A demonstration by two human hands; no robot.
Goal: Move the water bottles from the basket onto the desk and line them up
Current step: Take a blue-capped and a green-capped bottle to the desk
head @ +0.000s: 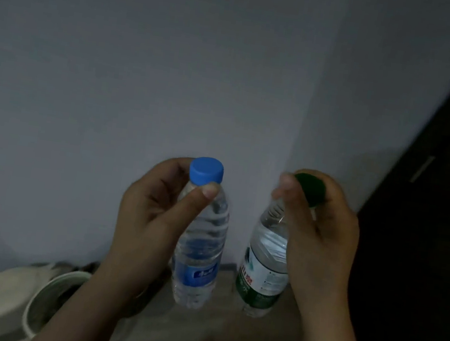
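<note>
Blue-capped bottle (198,252), full of clear water, hangs from the left hand (152,212), whose fingers pinch its neck. Just right, the right hand (321,234) grips the green-capped bottle (261,275), also holding water, by its cap. A white basket (38,297) sits near left, its contents too dark to tell.

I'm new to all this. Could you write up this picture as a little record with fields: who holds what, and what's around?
Left hand: grips the blue-capped bottle just under its cap, thumb in front
Right hand: grips the green-capped bottle at the neck, partly covering the cap
Bottle pose: blue-capped one roughly upright, green-capped one tilted, side by side and apart
Contents: both look filled with clear water
Resting or lifted: cannot tell
Lower left: white round container, contents unclear
Background: grey wall, dark panel at right
Lighting: dim
</note>
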